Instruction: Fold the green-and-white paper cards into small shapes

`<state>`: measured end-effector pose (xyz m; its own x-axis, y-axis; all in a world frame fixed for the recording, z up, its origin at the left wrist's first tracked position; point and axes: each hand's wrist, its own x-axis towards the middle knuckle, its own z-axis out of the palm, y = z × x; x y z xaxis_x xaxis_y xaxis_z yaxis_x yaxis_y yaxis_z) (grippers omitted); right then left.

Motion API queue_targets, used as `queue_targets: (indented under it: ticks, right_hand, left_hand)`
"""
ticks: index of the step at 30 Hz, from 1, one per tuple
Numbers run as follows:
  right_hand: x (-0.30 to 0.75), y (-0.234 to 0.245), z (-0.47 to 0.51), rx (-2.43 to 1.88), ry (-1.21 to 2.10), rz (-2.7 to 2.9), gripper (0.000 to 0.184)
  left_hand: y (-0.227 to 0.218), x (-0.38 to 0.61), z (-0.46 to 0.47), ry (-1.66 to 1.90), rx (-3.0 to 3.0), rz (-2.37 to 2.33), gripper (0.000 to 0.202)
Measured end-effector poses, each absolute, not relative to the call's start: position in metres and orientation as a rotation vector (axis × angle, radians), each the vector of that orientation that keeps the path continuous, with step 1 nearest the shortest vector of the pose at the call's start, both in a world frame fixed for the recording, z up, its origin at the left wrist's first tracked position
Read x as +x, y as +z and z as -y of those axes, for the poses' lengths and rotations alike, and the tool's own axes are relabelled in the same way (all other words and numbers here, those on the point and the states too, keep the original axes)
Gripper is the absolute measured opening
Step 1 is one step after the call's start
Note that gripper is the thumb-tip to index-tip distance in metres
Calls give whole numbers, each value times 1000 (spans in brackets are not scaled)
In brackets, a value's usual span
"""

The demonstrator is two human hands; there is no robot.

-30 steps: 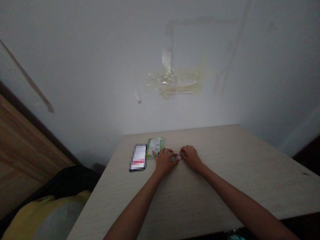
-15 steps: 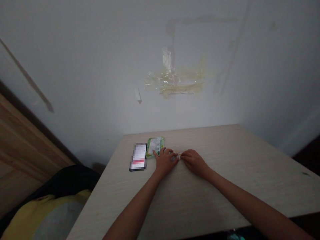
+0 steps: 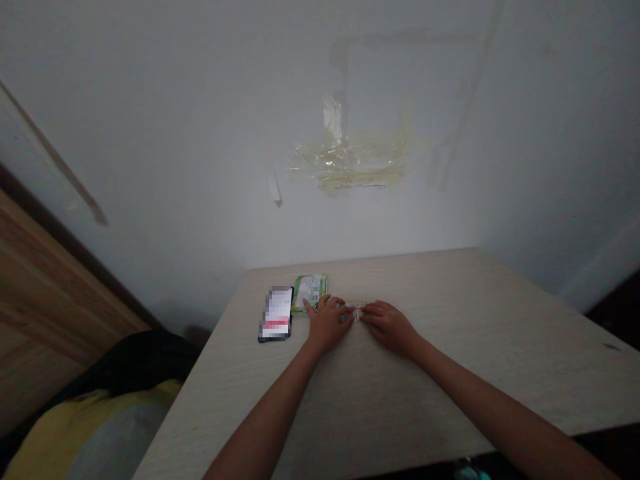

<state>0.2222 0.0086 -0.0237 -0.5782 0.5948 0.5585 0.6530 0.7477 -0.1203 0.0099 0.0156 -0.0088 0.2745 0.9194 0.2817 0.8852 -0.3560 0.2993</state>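
A small, flat, printed piece [image 3: 357,311] with white and orange colouring lies on the table between my hands; its exact kind is too small to tell. My left hand [image 3: 326,325] covers its left end, thumb and forefinger closed on it, while the little finger stretches out towards a green-and-white printed packet [image 3: 310,291]. From the right, my right hand [image 3: 393,328] pinches the other end with the fingertips together. The packet lies flat just beyond my left hand, which hides its lower right corner.
Left of the packet lies a phone [image 3: 276,313] with a lit, blurred screen. The pale wooden table [image 3: 450,393] meets a wall [image 3: 200,167] with old tape on it. Down to the left are a yellow-and-grey cloth thing [image 3: 100,427] and wooden panelling [image 3: 40,293].
More of the printed piece shows between my fingers and it looks flatter. My hands have shifted only very slightly; the phone and packet stay put.
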Motion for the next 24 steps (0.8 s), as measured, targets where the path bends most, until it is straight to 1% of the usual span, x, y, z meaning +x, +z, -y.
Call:
queue_targets:
  ticks: [15,24]
  right_hand:
    - [223,-26,-9,-977,-141,2376,31]
    - [219,-21,-5,-1056,-160,2397,30]
  left_hand:
    - [-7,12,-15,586,2448,-1762,27]
    - [-6,11,-15,594,2417,-1742,27]
